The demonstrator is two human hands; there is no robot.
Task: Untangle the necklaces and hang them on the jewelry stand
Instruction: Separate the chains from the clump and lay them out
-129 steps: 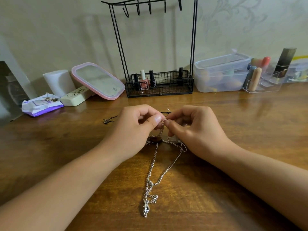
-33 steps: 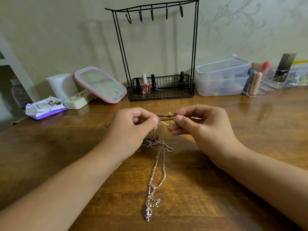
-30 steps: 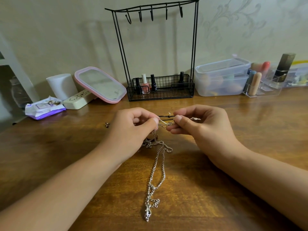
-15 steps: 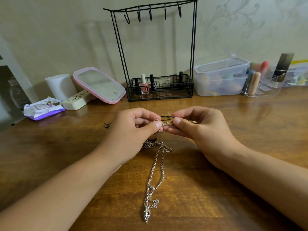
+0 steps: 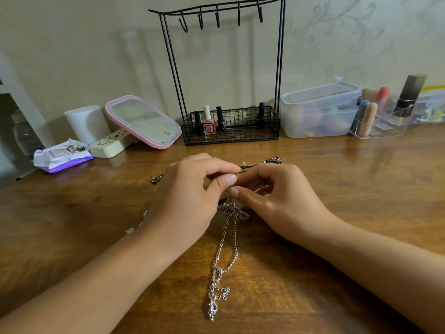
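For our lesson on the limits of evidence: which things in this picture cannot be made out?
Head view only:
- The knot in the silver chain necklace: hidden behind the left hand and right hand.
- How many necklaces are tangled: links too small.
- Contents of the frosted clear plastic box: blurred by its walls.
- Black wire jewelry stand: top right corner cut off by the picture's edge.

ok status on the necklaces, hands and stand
Left hand and right hand both pinching the tangled silver chain. Jewelry stand hooks bare. Nothing blocking the stand.
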